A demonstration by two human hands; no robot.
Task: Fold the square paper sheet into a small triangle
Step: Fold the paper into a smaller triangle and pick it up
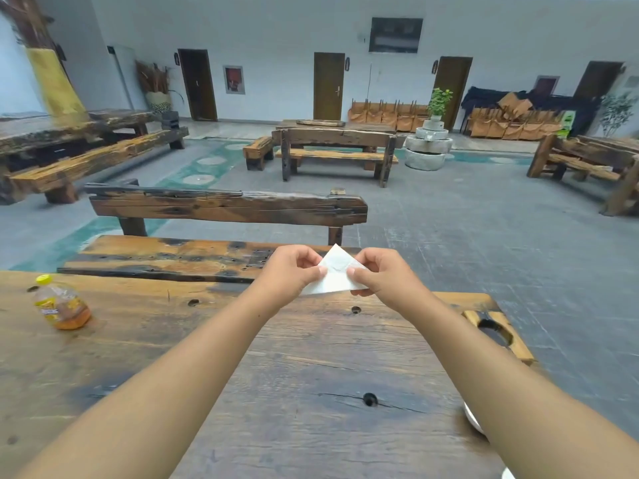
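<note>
Both my arms reach out toward 12 o'clock. My left hand (pixel 292 271) and right hand (pixel 382 276) pinch the white folded paper (pixel 333 276) between thumbs and fingers, closed on its two sides, holding it up above the far edge of the wooden table (pixel 311 375). Paper shows a triangular shape, tip up. Yellow-capped bottle (pixel 60 304) at 10 o'clock. Bench (pixel 224 205) beyond, grey floor, more benches further back.

Soft even daylight, faint shadows; wide-angle edge bending, slight blur.
</note>
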